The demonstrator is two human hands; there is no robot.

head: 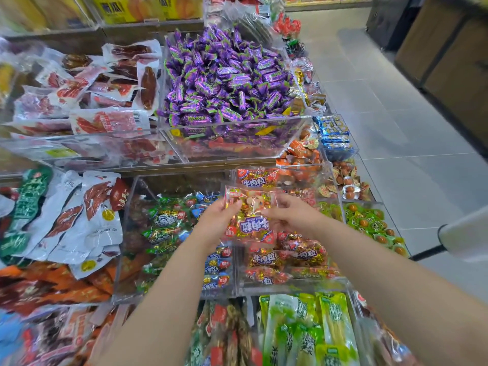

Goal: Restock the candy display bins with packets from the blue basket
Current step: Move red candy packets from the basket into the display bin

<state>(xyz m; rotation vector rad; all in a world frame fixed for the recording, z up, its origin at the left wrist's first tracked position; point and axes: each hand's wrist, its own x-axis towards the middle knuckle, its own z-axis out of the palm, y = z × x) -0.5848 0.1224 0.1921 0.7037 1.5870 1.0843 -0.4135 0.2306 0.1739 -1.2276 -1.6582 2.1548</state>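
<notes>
The fingers (232, 207) of the left hand (216, 220) curled round the left edge of a clear packet (250, 220) of red-and-gold sweets. The fingers of the right hand (293, 217) pinched its right edge. The packet hung tilted between both hands, above a clear bin (290, 286) that held more packets of the same kind. Just to the left, a second bin (124, 244) held green and blue packets. On the shelf behind, purple sweets (227, 83) were heaped high in their own clear box, with vacuum-packed meat (87, 101) beside them to the left. Green pouches (317, 328) lay in the nearest row.
</notes>
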